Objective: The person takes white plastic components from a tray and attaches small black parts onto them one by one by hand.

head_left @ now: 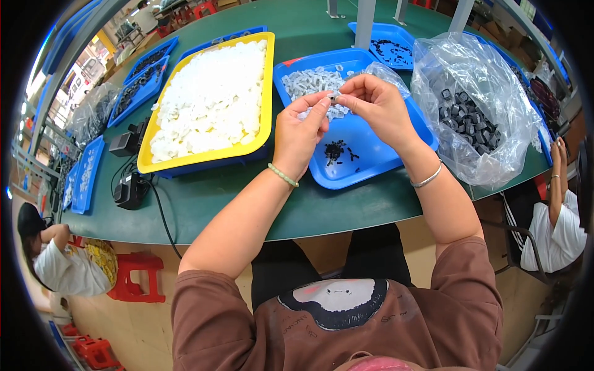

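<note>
Over a blue tray (377,157), my two hands meet fingertip to fingertip. My left hand (303,127) and my right hand (377,105) both pinch one tiny part (334,96), dark with a pale edge; its exact kind is too small to make out. Under and behind my fingers lies a heap of translucent pale plastic pieces (312,81) in the tray. Nearer to me in that tray is a small pile of tiny black parts (335,151). A clear plastic bag (387,75) rests at the tray's back right, partly behind my right hand.
On the left stands a yellow tray (267,105) heaped with white pieces. A large clear bag (513,117) of black blocks (468,120) is to the right. Black adapters (131,190) with a cable sit at the left edge. People sit on both sides; grey posts (365,25) rise behind.
</note>
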Action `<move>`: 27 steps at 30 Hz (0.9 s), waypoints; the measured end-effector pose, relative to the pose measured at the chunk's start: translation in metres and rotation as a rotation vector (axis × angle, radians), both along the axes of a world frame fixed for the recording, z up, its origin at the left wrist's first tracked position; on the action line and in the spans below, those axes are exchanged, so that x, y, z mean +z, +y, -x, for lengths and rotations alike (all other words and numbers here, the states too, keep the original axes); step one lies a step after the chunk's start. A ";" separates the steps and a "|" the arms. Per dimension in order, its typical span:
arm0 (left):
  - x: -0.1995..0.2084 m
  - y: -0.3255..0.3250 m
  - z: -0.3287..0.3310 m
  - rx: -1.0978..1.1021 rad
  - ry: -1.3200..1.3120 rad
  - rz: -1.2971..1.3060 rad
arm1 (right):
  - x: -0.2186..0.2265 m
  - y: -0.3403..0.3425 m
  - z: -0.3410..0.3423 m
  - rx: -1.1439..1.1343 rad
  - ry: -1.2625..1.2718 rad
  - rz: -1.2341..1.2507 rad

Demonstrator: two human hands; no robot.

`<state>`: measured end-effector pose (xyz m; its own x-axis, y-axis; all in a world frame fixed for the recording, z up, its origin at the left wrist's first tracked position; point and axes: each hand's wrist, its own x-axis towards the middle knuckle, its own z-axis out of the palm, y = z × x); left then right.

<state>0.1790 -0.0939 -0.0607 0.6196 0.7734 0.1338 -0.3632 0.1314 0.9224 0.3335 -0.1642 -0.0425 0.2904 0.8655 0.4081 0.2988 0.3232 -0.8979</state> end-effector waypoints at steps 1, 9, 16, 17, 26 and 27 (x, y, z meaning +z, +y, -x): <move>-0.001 0.001 0.000 0.000 0.000 -0.001 | 0.000 0.000 -0.001 0.003 0.006 -0.008; -0.002 0.005 0.000 -0.064 -0.040 0.037 | -0.004 0.002 -0.012 0.193 0.333 0.236; -0.002 0.005 0.000 -0.082 -0.023 0.017 | -0.004 0.003 -0.014 0.245 0.373 0.279; -0.001 0.002 -0.002 -0.045 -0.025 0.032 | -0.002 0.002 -0.016 0.243 0.374 0.280; -0.004 0.014 0.002 -0.046 -0.105 0.138 | 0.000 0.001 -0.036 -0.058 -0.326 0.216; -0.003 0.013 0.001 -0.060 -0.092 0.105 | 0.002 -0.005 -0.039 -0.059 -0.326 0.218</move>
<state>0.1776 -0.0811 -0.0641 0.6539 0.7482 0.1122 -0.4338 0.2493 0.8658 0.3726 -0.1687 -0.0403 0.2275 0.9278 0.2955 0.5916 0.1094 -0.7988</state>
